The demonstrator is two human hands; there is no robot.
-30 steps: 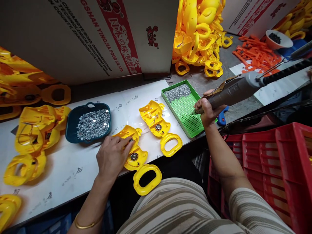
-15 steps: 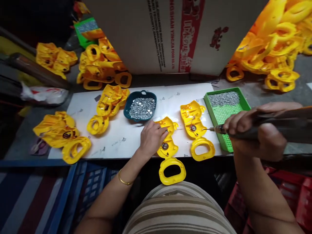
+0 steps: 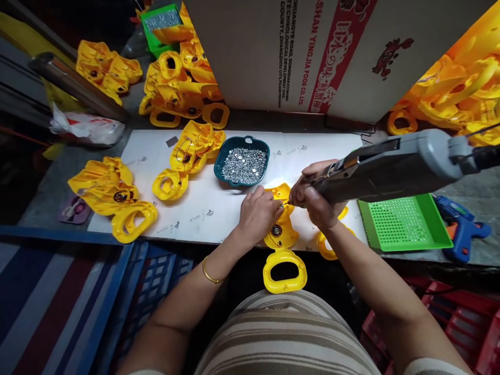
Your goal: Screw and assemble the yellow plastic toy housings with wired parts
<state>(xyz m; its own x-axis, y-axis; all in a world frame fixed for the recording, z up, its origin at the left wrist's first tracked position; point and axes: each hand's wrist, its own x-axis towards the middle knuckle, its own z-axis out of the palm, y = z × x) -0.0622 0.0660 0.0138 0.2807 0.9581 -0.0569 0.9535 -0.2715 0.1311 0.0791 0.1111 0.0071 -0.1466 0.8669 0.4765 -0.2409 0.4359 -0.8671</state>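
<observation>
My right hand (image 3: 318, 195) is wrapped round a grey electric screwdriver (image 3: 390, 169), its bit pointing left at a yellow plastic part (image 3: 282, 234) with a round metal piece in it. My left hand (image 3: 258, 214) rests against that part's upper left side, fingers bent together near the bit; what they pinch is too small to make out. A yellow ring-shaped handle (image 3: 285, 271) lies at the part's lower end, over the table edge. Behind my left hand sits a dark teal tray (image 3: 219, 169) of small metal screws. Another yellow part is mostly hidden under my right forearm.
A green perforated basket (image 3: 439, 221) stands on the right beside a blue glue gun (image 3: 464, 229). Yellow parts (image 3: 103, 187) lie on the left, with more piles behind. A large carton (image 3: 253, 57) blocks the back.
My right hand has moved left with the screwdriver, from the right-hand yellow part to the one at my left hand. The view has shifted, so the table items appear displaced.
</observation>
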